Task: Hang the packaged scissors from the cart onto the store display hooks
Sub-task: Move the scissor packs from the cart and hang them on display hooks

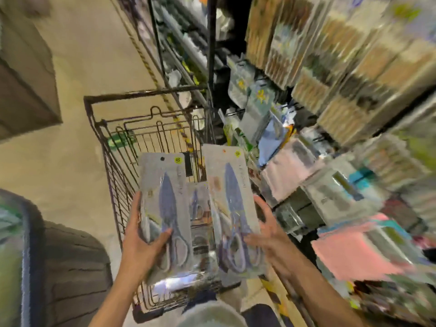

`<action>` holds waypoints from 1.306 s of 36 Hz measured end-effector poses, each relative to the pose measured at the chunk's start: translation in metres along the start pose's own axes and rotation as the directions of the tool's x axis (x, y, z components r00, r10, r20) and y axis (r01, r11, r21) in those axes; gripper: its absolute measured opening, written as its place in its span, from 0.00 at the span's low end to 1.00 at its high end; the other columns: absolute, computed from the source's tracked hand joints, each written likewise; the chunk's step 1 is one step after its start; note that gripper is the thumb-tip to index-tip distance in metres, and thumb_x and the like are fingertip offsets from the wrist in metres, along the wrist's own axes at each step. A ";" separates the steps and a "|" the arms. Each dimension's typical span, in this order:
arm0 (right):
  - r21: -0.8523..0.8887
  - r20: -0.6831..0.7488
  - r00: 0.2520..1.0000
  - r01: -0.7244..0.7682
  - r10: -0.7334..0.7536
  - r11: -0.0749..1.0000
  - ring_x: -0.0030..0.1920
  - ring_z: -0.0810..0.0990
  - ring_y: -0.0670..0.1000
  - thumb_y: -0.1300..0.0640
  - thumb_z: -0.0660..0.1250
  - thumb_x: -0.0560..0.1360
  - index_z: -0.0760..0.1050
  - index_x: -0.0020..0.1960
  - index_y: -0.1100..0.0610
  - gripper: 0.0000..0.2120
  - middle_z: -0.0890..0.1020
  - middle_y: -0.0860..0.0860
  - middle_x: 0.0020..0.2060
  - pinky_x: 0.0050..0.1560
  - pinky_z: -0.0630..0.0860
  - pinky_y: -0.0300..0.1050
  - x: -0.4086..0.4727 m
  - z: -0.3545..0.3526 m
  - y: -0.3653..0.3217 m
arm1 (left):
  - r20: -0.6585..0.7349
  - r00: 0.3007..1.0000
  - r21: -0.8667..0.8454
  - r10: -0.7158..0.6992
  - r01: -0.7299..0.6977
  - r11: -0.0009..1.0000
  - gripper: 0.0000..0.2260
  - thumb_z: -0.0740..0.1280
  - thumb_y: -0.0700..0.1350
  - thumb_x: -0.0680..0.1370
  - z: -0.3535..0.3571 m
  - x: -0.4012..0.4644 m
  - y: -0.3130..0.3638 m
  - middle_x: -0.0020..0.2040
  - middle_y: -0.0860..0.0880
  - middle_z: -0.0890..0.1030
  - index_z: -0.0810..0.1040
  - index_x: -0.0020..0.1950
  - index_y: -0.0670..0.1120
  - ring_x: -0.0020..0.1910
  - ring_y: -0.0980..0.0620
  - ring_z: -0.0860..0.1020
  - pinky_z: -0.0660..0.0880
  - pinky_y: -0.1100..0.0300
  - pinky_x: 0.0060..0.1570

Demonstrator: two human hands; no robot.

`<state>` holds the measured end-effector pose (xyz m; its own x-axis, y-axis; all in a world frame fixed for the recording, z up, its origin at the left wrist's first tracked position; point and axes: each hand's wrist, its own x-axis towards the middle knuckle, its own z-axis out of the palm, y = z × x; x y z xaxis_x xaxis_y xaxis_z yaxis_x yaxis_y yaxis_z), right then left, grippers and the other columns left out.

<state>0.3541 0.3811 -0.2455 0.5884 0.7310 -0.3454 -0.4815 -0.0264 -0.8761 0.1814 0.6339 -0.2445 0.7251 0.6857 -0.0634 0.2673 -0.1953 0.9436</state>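
I hold two packaged scissors above the wire cart [111, 166]. My left hand [141, 239] grips the lower left edge of one pack [165, 208], a grey card with blue-handled scissors and a hang hole at its top. My right hand [266, 232] grips the right edge of a second, similar pack [230, 204], held slightly higher and nearer the shelves. More scissor packs [199, 223] lie in the cart between and below the two. The display hooks [232, 112] on the right are blurred by motion.
A dense wall of hanging packaged goods [342, 79] fills the right side, with a black upright post [211, 55] at its edge. Pink packs [354, 251] hang low on the right. A dark ribbed object [70, 267] sits at lower left. Beige floor [70, 149] lies left of the cart.
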 end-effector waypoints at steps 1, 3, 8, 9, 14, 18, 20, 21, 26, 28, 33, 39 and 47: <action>-0.007 -0.018 0.999 0.042 -0.042 0.999 0.69 0.76 0.61 0.72 0.73 0.68 0.61 0.77 0.44 0.45 0.76 0.53 0.71 0.64 0.76 0.62 -0.009 -0.001 -0.004 | 0.014 1.000 -0.009 0.027 -0.027 1.000 0.49 0.78 0.42 0.71 0.005 -0.004 0.009 0.77 0.73 0.56 0.53 0.80 0.67 0.78 0.63 0.59 0.60 0.41 0.77; -0.010 -0.045 0.994 0.100 -0.100 0.995 0.68 0.76 0.63 0.69 0.76 0.68 0.60 0.77 0.42 0.46 0.77 0.53 0.70 0.65 0.73 0.68 -0.027 -0.004 -0.010 | 0.028 0.997 -0.035 0.068 -0.067 0.997 0.48 0.78 0.39 0.71 0.016 -0.015 0.026 0.71 0.81 0.58 0.54 0.81 0.63 0.69 0.80 0.60 0.58 0.50 0.77; 0.021 -0.155 0.963 0.228 -0.222 0.974 0.66 0.78 0.64 0.68 0.71 0.74 0.64 0.76 0.42 0.38 0.79 0.53 0.68 0.68 0.69 0.72 -0.084 -0.008 -0.017 | 0.049 0.991 -0.108 0.123 -0.117 0.987 0.49 0.78 0.40 0.68 0.041 -0.054 0.058 0.71 0.79 0.60 0.56 0.80 0.63 0.64 0.83 0.63 0.64 0.66 0.69; 0.018 -0.174 0.954 0.252 -0.245 0.968 0.66 0.78 0.63 0.69 0.70 0.75 0.64 0.76 0.42 0.37 0.79 0.53 0.67 0.68 0.69 0.71 -0.097 -0.011 -0.016 | 0.066 0.990 -0.122 0.126 -0.117 0.986 0.49 0.79 0.42 0.67 0.046 -0.063 0.063 0.73 0.76 0.60 0.55 0.80 0.64 0.64 0.82 0.64 0.65 0.60 0.71; -0.035 -0.271 0.907 0.326 -0.323 0.945 0.65 0.80 0.58 0.64 0.73 0.74 0.63 0.76 0.43 0.36 0.80 0.51 0.66 0.65 0.77 0.61 -0.157 -0.031 -0.004 | 0.171 0.967 -0.181 0.187 -0.156 0.971 0.51 0.77 0.43 0.64 0.068 -0.116 0.089 0.73 0.69 0.64 0.55 0.79 0.68 0.62 0.73 0.74 0.74 0.55 0.63; -0.128 -0.375 0.840 0.371 -0.391 0.920 0.64 0.80 0.49 0.62 0.75 0.71 0.63 0.75 0.45 0.38 0.81 0.39 0.63 0.58 0.80 0.47 -0.204 -0.045 0.007 | 0.208 0.950 -0.102 0.232 -0.215 0.971 0.51 0.79 0.44 0.65 0.076 -0.147 0.097 0.80 0.59 0.63 0.55 0.77 0.73 0.74 0.49 0.70 0.70 0.34 0.68; -0.151 -0.407 0.809 0.397 -0.423 0.905 0.61 0.81 0.42 0.70 0.72 0.74 0.61 0.76 0.50 0.37 0.81 0.34 0.59 0.54 0.80 0.38 -0.228 -0.049 0.011 | 0.252 0.938 -0.072 0.237 -0.226 0.971 0.51 0.81 0.47 0.65 0.080 -0.160 0.104 0.80 0.57 0.63 0.55 0.77 0.74 0.74 0.43 0.71 0.70 0.31 0.67; -0.164 -0.426 0.795 0.401 -0.431 0.902 0.60 0.80 0.38 0.72 0.70 0.75 0.61 0.76 0.52 0.36 0.81 0.32 0.59 0.53 0.79 0.35 -0.240 -0.051 0.013 | 0.267 0.935 -0.066 0.234 -0.224 0.972 0.51 0.82 0.50 0.64 0.083 -0.165 0.107 0.79 0.58 0.63 0.55 0.76 0.74 0.73 0.41 0.71 0.70 0.29 0.66; -0.195 -0.557 0.711 0.391 -0.430 0.900 0.72 0.73 0.46 0.60 0.77 0.73 0.63 0.77 0.45 0.38 0.73 0.38 0.71 0.69 0.74 0.55 -0.296 -0.056 0.028 | 0.349 0.899 -0.090 0.266 -0.251 0.964 0.51 0.79 0.46 0.64 0.104 -0.193 0.127 0.80 0.65 0.58 0.55 0.75 0.75 0.76 0.46 0.68 0.69 0.28 0.66; -0.197 -0.600 0.665 0.416 -0.445 0.888 0.71 0.74 0.50 0.59 0.77 0.72 0.64 0.75 0.42 0.37 0.74 0.39 0.70 0.65 0.77 0.51 -0.317 -0.056 0.033 | 0.382 0.876 -0.125 0.294 -0.266 0.956 0.50 0.79 0.44 0.65 0.112 -0.204 0.134 0.78 0.70 0.59 0.55 0.77 0.74 0.76 0.54 0.67 0.68 0.33 0.70; -0.253 -0.676 0.536 0.476 -0.506 0.842 0.63 0.81 0.46 0.61 0.73 0.73 0.64 0.74 0.41 0.36 0.79 0.38 0.65 0.53 0.81 0.40 -0.365 -0.043 0.041 | 0.468 0.794 -0.187 0.389 -0.341 0.921 0.49 0.79 0.43 0.68 0.130 -0.223 0.149 0.79 0.67 0.59 0.56 0.78 0.71 0.80 0.56 0.60 0.64 0.37 0.75; -0.337 -0.795 0.341 0.439 -0.501 0.833 0.58 0.83 0.45 0.63 0.73 0.74 0.66 0.74 0.45 0.33 0.83 0.36 0.57 0.53 0.82 0.40 -0.412 -0.013 0.049 | 0.558 0.707 -0.287 0.435 -0.328 0.900 0.49 0.79 0.42 0.69 0.134 -0.243 0.155 0.79 0.67 0.59 0.56 0.78 0.71 0.80 0.55 0.61 0.64 0.38 0.75; -0.400 -0.864 0.153 0.368 -0.479 0.839 0.63 0.81 0.49 0.59 0.75 0.74 0.66 0.74 0.42 0.33 0.81 0.42 0.64 0.62 0.79 0.56 -0.481 0.033 0.068 | 0.663 0.546 -0.374 0.513 -0.352 0.858 0.46 0.78 0.44 0.70 0.132 -0.296 0.169 0.76 0.75 0.57 0.55 0.81 0.64 0.75 0.73 0.57 0.62 0.49 0.76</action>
<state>0.0169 0.0501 -0.1281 0.8822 -0.4646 0.0761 0.0721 -0.0264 -0.9970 0.0959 0.3054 -0.1095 0.9534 -0.1908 0.2338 -0.2631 -0.1463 0.9536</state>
